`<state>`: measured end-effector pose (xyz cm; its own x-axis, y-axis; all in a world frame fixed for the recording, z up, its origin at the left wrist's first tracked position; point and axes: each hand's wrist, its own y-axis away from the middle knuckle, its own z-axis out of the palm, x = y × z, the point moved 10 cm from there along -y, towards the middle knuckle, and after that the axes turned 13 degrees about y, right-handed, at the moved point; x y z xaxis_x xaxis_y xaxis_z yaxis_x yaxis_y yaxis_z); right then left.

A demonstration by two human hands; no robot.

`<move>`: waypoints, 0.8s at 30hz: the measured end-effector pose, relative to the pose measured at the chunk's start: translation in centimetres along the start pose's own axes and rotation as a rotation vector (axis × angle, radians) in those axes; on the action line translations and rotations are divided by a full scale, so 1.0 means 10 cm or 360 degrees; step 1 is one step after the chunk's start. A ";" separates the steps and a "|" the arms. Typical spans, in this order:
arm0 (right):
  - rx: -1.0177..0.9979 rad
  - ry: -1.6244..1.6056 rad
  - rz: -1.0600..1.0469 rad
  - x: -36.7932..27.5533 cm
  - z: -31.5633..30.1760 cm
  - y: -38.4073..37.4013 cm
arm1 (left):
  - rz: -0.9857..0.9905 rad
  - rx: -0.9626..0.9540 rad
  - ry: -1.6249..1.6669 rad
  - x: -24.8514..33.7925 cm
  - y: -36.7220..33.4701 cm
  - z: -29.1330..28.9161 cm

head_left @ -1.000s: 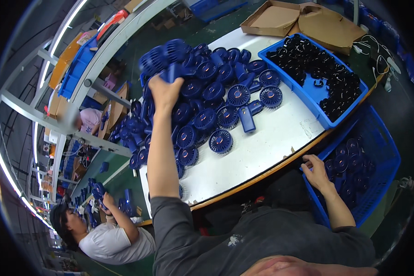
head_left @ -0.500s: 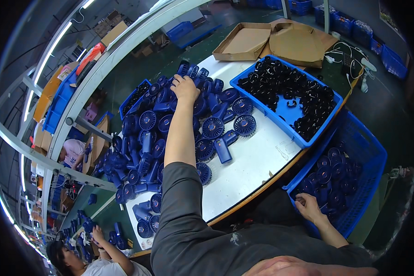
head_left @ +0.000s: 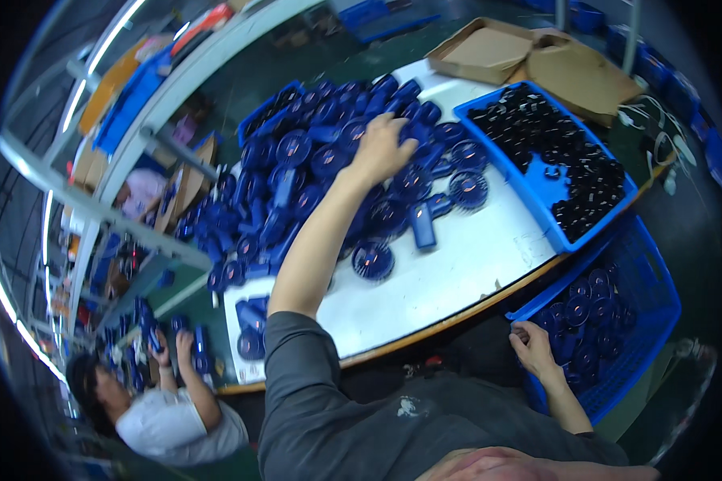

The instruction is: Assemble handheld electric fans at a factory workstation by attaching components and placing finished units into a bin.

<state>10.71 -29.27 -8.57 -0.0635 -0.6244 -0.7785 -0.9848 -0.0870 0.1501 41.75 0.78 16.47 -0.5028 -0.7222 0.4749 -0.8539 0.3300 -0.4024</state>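
Handheld fans (head_left: 293,148), dark blue with round caged heads, lie heaped across the white table (head_left: 473,264). Over the right part of the heap reaches my left hand (head_left: 383,148), its thumb apart from its fingers. No fan is visibly held in it; the fingertips are slightly blurred against the fans below. One fan (head_left: 374,259) lies separately near the heap's front. My right hand (head_left: 533,349) is at the near left side of a blue plastic crate (head_left: 654,321), fingers curled at its rim. More blue fans (head_left: 590,309) lie inside that crate.
A shallow blue tray (head_left: 565,236) of small black parts stands at the table's right side. Behind it are open cardboard boxes (head_left: 489,52) and white cables (head_left: 674,148). A metal frame (head_left: 128,200) crosses the left. A co-worker (head_left: 164,409) handles fans at lower left.
My left hand has moved right and nearer over the heap, its thumb now apart. My right hand stays by the crate's rim. The whole view has shifted; the co-worker's arms have moved.
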 end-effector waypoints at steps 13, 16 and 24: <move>-0.0285 0.0042 -0.0312 -0.63 0.57 0.01 | -0.1422 0.0859 -0.0261 -0.72 5.38 -2.08; -0.0408 0.0033 -0.0462 -1.10 0.76 -0.01 | -0.1635 0.1034 0.0311 -1.13 5.80 -1.99; -0.0584 -0.0014 -0.0962 -2.03 1.23 0.23 | -0.2040 0.0349 0.0003 -1.88 4.95 -1.93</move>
<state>7.76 -7.27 0.05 0.4745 -0.3782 -0.7949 -0.7302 -0.6734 -0.1155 6.34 42.43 2.70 0.6498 -0.4464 0.6152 -0.6842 -0.6961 0.2175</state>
